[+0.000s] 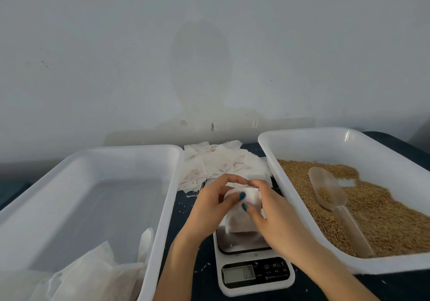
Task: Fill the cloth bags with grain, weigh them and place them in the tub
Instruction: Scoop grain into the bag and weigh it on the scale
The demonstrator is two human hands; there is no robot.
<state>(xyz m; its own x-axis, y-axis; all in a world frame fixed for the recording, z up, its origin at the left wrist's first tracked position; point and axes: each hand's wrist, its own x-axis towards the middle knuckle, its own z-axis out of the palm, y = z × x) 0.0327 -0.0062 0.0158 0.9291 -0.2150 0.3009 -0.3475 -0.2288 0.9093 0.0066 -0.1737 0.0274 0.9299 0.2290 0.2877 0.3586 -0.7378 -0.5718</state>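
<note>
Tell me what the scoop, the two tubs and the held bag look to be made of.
The scoop: clear, frosted plastic, grain showing through. The left tub and right tub: white, smooth, slightly glossy plastic, probably; light passes the walls. The bag: thin white cloth, matte, perhaps non-woven; it creases softly.

The white rectangular plastic tub on the left and the white plastic tub on the right are smooth and slightly glossy. The translucent plastic scoop looks frosted. The brown grain is rough and matt. The small white cloth bag and the pile of empty white cloth bags are thin and matt. The white plastic scale carries a shiny metal plate. The dark counter is matt.
</note>
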